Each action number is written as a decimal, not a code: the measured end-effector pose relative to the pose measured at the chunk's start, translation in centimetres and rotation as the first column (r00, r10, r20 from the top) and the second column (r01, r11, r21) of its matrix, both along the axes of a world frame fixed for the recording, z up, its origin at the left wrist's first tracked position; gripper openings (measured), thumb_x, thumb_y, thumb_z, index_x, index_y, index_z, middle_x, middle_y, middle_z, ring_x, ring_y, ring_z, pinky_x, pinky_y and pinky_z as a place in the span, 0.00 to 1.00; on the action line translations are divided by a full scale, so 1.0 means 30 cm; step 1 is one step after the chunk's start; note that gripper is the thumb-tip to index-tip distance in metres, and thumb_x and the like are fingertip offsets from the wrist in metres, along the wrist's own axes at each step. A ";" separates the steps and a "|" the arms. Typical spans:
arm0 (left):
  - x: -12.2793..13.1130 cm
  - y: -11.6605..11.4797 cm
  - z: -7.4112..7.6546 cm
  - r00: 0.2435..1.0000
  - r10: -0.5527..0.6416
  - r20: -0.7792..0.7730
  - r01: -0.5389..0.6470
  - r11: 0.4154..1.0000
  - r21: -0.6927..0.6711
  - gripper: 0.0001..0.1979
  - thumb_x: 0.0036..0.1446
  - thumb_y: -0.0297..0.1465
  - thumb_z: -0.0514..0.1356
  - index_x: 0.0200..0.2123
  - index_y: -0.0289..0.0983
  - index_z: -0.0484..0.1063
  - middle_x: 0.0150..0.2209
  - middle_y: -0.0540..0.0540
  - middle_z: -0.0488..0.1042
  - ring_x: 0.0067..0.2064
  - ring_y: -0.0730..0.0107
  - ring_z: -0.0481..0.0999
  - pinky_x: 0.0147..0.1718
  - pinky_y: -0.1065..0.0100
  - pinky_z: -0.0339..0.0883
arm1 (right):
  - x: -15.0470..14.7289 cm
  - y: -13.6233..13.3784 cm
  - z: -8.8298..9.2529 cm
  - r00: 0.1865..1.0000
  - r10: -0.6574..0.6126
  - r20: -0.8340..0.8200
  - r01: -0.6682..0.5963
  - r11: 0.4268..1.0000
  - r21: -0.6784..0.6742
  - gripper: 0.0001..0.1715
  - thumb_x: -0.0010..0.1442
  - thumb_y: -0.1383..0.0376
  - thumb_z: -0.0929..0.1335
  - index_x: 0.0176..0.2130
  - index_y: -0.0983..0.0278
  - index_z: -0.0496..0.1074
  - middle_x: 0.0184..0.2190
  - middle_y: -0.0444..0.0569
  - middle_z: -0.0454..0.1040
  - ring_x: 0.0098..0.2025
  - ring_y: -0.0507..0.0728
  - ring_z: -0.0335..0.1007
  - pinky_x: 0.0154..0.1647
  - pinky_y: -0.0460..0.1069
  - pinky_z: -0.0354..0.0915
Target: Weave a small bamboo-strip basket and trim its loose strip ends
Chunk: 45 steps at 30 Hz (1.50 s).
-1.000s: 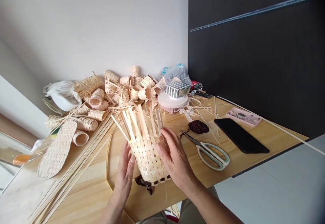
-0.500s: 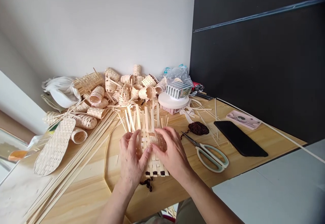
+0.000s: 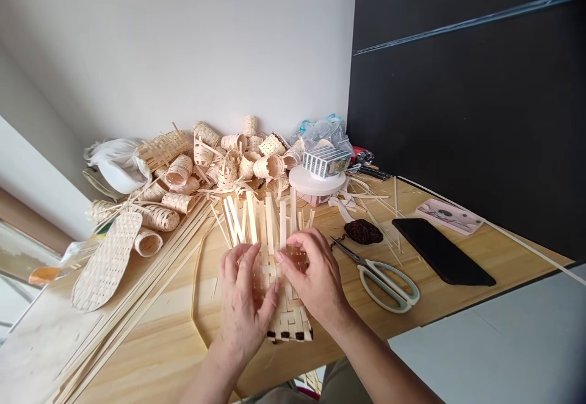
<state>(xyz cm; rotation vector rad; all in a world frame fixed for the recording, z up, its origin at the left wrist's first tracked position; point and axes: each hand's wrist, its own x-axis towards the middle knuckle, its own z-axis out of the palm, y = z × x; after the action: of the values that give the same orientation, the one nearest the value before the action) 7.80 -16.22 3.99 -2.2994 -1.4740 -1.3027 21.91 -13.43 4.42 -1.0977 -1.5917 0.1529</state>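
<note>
A half-woven bamboo basket (image 3: 281,309) lies on the wooden table (image 3: 458,297) with its loose upright strips (image 3: 256,221) pointing away from me. My left hand (image 3: 242,306) grips its left side, fingers curled over the weave and thumb near the middle. My right hand (image 3: 315,282) covers the right side, its fingertips pinching a strip near the basket's top edge. A dark band runs along the basket's near rim.
A heap of small woven baskets (image 3: 220,160) lies at the back. A flat woven sole (image 3: 107,260) and long bamboo strips (image 3: 137,306) lie at left. Scissors (image 3: 382,273), dark cord (image 3: 364,231), a black phone (image 3: 442,251), a pink case (image 3: 448,215) and a white round box (image 3: 315,181) sit right.
The basket went from tilted up to lying lower on the table. My left hand moved from its left flank onto the weave; both hands now meet near the middle.
</note>
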 end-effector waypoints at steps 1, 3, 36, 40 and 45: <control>0.003 0.006 0.003 1.000 0.012 0.001 -0.012 1.000 0.018 0.22 0.58 0.36 0.55 0.54 0.35 0.58 0.48 0.38 0.63 0.50 0.58 0.63 0.47 0.56 0.65 | -0.002 0.002 -0.004 1.000 -0.003 -0.011 0.003 1.000 0.002 0.05 0.56 0.65 0.66 0.32 0.61 0.62 0.31 0.47 0.65 0.35 0.57 0.63 0.35 0.51 0.63; 0.008 0.015 0.003 0.999 0.027 -0.021 -0.025 0.998 0.051 0.23 0.57 0.37 0.56 0.54 0.35 0.57 0.48 0.37 0.64 0.50 0.57 0.64 0.47 0.54 0.64 | 0.001 0.007 -0.005 1.000 0.008 0.003 -0.008 1.000 0.001 0.05 0.56 0.65 0.66 0.33 0.61 0.62 0.31 0.47 0.65 0.35 0.56 0.64 0.35 0.51 0.64; 0.010 0.042 -0.007 0.999 -0.046 -0.018 0.048 0.984 0.173 0.24 0.58 0.40 0.52 0.54 0.32 0.55 0.45 0.35 0.68 0.47 0.57 0.68 0.45 0.56 0.63 | -0.020 0.011 0.144 0.977 0.173 0.128 -0.122 0.936 -0.330 0.07 0.52 0.71 0.65 0.33 0.61 0.62 0.24 0.42 0.72 0.22 0.52 0.66 0.24 0.46 0.59; 0.007 0.044 -0.008 0.998 -0.058 -0.013 0.059 0.981 0.182 0.22 0.59 0.40 0.52 0.51 0.32 0.56 0.44 0.36 0.69 0.47 0.58 0.68 0.47 0.56 0.61 | -0.022 0.015 0.115 0.976 0.211 -0.042 -0.212 0.907 -0.363 0.08 0.52 0.71 0.65 0.34 0.61 0.63 0.28 0.43 0.73 0.23 0.51 0.66 0.25 0.46 0.62; 0.009 0.046 -0.006 0.997 -0.077 -0.011 0.078 0.983 0.169 0.19 0.58 0.40 0.54 0.47 0.33 0.59 0.42 0.38 0.69 0.45 0.59 0.68 0.45 0.57 0.62 | -0.015 0.023 0.086 0.960 0.201 -0.197 -0.268 0.868 -0.419 0.07 0.52 0.69 0.65 0.34 0.61 0.63 0.30 0.44 0.73 0.23 0.50 0.65 0.25 0.46 0.63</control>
<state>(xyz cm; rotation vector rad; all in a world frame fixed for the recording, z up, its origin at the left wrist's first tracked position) 8.09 -14.85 3.81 -2.2688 -1.2316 -1.3831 21.47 -12.74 6.99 -1.1970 -1.5917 0.7783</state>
